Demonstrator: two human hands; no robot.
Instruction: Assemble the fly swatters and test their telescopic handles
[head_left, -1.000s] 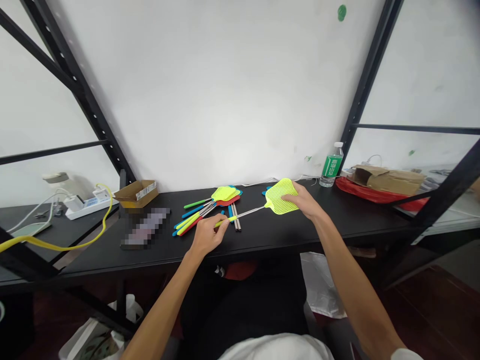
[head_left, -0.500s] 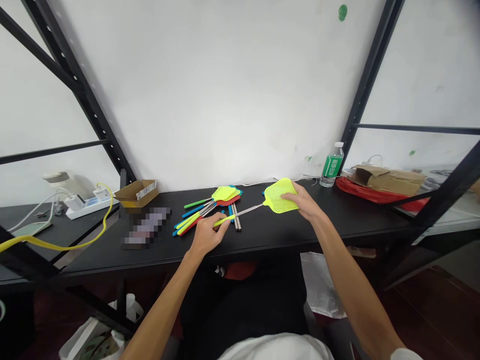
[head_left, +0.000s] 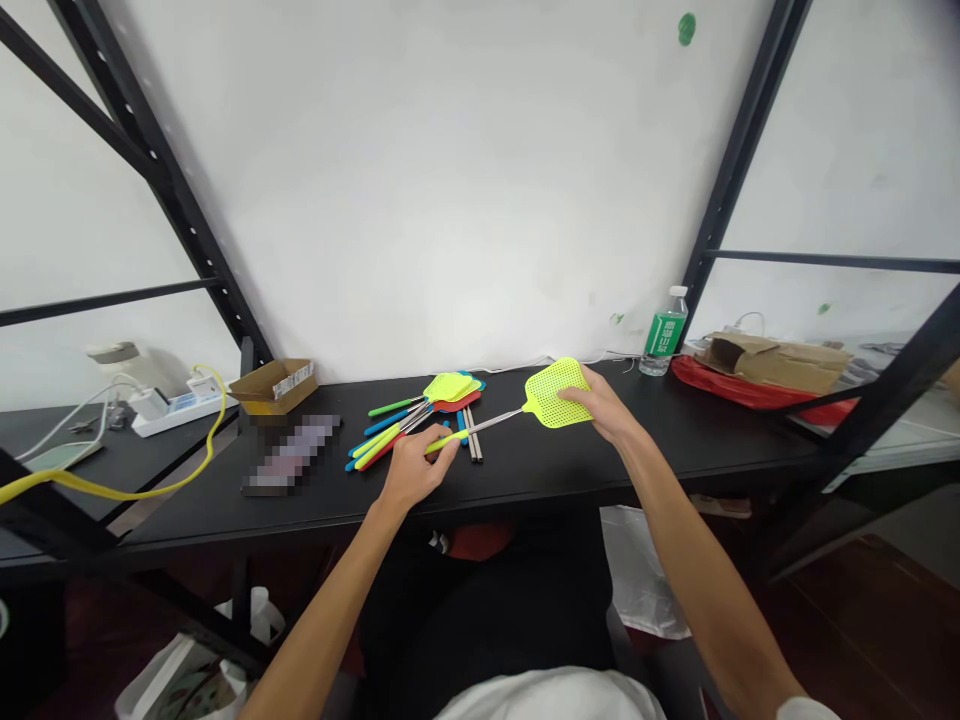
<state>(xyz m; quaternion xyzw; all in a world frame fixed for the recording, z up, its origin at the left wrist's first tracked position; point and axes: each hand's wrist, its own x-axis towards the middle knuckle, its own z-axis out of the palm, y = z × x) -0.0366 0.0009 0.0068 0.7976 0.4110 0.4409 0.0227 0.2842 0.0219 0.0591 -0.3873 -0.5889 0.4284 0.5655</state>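
Note:
Between my two hands a yellow-green fly swatter [head_left: 556, 394] is stretched over the black table. My left hand [head_left: 420, 466] is closed round its yellow handle. The perforated square head is pinched at its right edge by my right hand [head_left: 602, 405]. A metal shaft joins head and handle. Just beyond my left hand lies a pile of fly swatters [head_left: 448, 387] with yellow, blue, red and green parts, their handles pointing left. Next to the pile, partly behind the held swatter, are some thin pale rods [head_left: 475, 448] with dark ends.
An open cardboard box [head_left: 273, 387] and a pixelated flat item [head_left: 294, 456] sit on the black table [head_left: 555, 462] to the left. A white power strip [head_left: 184, 408] and yellow cable [head_left: 212, 440] are farther left. At right stand a water bottle [head_left: 664, 332] and cardboard [head_left: 776, 362] on red plastic.
My right hand and the swatter's head have shifted very slightly left. My left hand keeps its hold on the handle, and the pile lies as before.

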